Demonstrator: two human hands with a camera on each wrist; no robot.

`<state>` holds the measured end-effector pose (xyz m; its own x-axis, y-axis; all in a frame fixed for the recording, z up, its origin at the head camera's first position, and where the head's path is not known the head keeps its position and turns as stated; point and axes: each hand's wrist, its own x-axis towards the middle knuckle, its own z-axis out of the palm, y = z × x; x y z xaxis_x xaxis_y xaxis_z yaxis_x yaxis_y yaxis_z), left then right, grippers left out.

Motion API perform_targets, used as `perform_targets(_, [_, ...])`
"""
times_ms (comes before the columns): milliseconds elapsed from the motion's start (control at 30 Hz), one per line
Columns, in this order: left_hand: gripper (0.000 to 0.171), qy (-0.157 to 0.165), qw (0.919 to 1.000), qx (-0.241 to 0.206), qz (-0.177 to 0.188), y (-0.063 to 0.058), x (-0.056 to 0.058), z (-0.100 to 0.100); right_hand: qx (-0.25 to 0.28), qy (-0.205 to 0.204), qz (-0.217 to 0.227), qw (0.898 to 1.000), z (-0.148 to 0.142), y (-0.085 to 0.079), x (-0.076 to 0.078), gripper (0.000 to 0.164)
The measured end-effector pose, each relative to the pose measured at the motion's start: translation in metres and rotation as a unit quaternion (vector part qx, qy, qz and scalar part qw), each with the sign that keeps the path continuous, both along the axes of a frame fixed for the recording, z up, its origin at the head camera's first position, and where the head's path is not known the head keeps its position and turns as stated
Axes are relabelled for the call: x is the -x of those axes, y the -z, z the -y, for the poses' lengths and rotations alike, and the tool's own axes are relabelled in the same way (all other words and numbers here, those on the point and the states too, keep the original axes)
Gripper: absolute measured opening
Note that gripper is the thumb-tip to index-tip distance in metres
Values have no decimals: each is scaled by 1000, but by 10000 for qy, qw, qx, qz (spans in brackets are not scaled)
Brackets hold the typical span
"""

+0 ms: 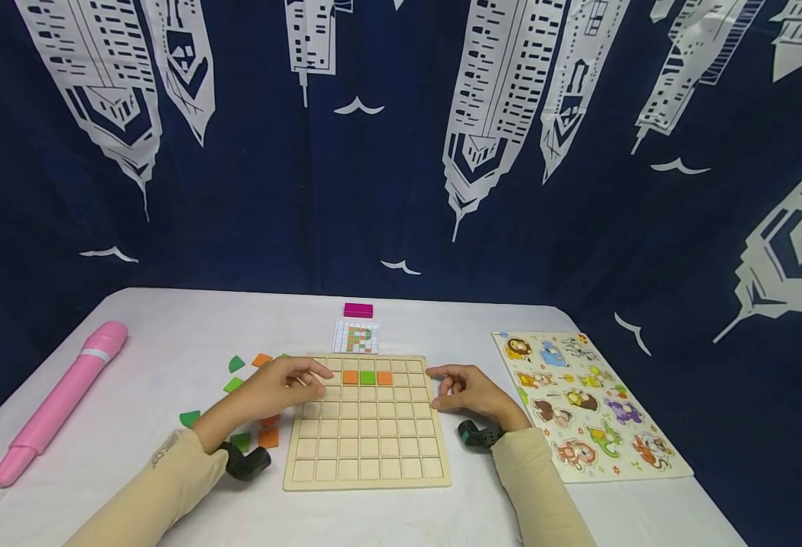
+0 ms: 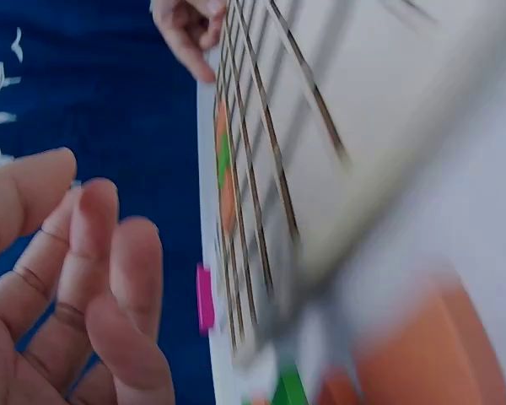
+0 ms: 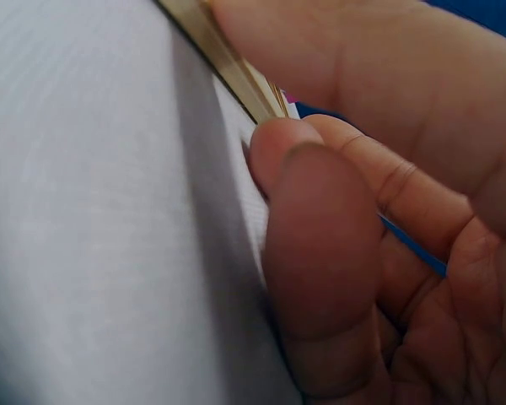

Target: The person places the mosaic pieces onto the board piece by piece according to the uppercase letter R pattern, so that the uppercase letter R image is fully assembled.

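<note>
A wooden grid board [image 1: 366, 448] lies flat in front of me, with an orange, a green and an orange square tile [image 1: 368, 377] side by side in an upper row. Over the board's upper left part is my left hand [image 1: 284, 387], its fingers loosely bent. The left wrist view shows nothing between those fingers [image 2: 135, 270]. My right hand [image 1: 472, 391] is at the board's right edge, index finger and thumb right at the rim. In the right wrist view its other fingers [image 3: 320, 236] are bent beneath, close over the white cloth.
Loose green and orange pieces [image 1: 268, 437] lie left of the board, partly behind my left forearm. Beyond it are a pattern card [image 1: 356, 336] and a magenta block [image 1: 358, 310]. An animal picture board [image 1: 592, 410] lies right, a pink tube-shaped object [image 1: 61, 403] far left.
</note>
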<state>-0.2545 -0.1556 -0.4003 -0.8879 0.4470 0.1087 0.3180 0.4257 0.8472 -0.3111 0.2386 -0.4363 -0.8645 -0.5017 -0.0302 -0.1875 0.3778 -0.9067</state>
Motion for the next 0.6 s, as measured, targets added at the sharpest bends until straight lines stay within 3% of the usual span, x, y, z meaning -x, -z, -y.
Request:
perform_targets(300, [36, -251, 9995, -184, 109, -3, -28, 73, -24, -58, -57, 10000, 1, -1, -1, 62])
perform_targets(433, [40, -407, 9986, -217, 240, -5, -34, 101, 18, -78, -42, 10000, 1, -1, 0, 62])
perform_targets(600, [43, -650, 9978, 4, 134, -8, -35, 123, 58, -115, -74, 9999, 0, -1, -1, 62])
